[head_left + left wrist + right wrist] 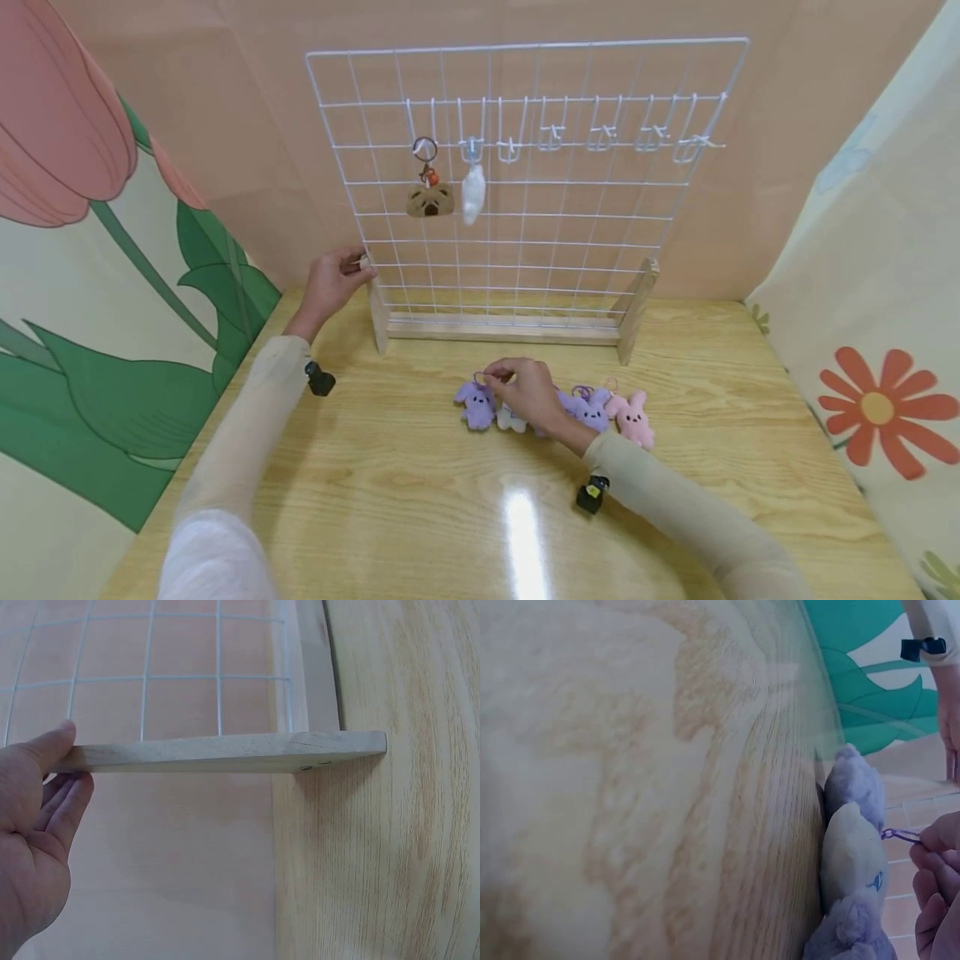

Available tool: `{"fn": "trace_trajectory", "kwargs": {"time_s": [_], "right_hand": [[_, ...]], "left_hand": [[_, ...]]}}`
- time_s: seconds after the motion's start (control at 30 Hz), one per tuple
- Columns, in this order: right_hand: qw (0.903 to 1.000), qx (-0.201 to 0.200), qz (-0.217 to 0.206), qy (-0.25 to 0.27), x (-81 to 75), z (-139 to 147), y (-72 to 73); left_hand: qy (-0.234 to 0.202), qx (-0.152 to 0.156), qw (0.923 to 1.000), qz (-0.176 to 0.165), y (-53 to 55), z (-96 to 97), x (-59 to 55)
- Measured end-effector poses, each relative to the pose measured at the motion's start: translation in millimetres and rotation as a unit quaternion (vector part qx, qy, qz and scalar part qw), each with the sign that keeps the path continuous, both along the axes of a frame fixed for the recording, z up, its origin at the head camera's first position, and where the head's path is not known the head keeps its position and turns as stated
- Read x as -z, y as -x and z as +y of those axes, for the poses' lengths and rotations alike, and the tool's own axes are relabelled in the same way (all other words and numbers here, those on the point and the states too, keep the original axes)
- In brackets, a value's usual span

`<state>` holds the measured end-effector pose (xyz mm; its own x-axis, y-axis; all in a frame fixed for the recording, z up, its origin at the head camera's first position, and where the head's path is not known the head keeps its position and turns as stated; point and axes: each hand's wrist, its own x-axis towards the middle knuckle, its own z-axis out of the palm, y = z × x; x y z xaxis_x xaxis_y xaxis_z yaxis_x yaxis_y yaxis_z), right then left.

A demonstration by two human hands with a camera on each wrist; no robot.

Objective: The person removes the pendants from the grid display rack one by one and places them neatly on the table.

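Note:
My left hand (333, 279) grips the upper end of the stand's left wooden post (195, 750), thumb on one side and fingers on the other. Over the table, my right hand (527, 393) pinches the purple ring (901, 837) of the leftmost purple plush keychain (477, 410), which is at the left end of a row. A white plush (852, 855) lies beside it, partly under my hand in the head view. Farther right are another purple plush (592, 411) and a pink plush (633, 417); the hand and wrist hide part of the row.
A white wire grid (517, 242) stands in the wooden base (502, 331) at the table's back. Several hooks (553, 135) line its upper part. A brown plush keychain (430, 201) and a white plush (473, 196) hang from the two leftmost hooks.

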<state>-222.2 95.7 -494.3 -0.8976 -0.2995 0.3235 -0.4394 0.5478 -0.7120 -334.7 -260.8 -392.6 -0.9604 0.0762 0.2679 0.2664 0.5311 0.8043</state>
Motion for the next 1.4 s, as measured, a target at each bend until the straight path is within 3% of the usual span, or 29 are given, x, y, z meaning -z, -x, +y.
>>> {"fn": "trace_trajectory", "kwargs": {"time_s": [0.33,0.57,0.73,1.07,1.4], "right_hand": [[0.9988,-0.016,-0.018,-0.042,0.0,-1.5,2.3],[0.9983,-0.021,0.02,-0.051,-17.6,5.6,6.1],[0.9979,-0.016,0.049,-0.039,-46.2,10.7,11.3],[0.9901,0.01,0.136,0.035,-122.6,8.9,19.5],[0.9806,0.033,0.178,0.075,-175.0,-1.2,35.0]], "left_hand": [[-0.009,0.001,1.0,0.003,-0.9,1.3,1.1],[-0.012,0.004,0.9999,0.0,0.4,0.7,1.6],[-0.002,0.001,1.0,0.001,0.6,0.4,-0.2],[0.002,0.0,1.0,0.001,-0.9,0.6,-2.5],[0.005,0.003,1.0,0.006,-2.0,0.3,-1.4]]}}
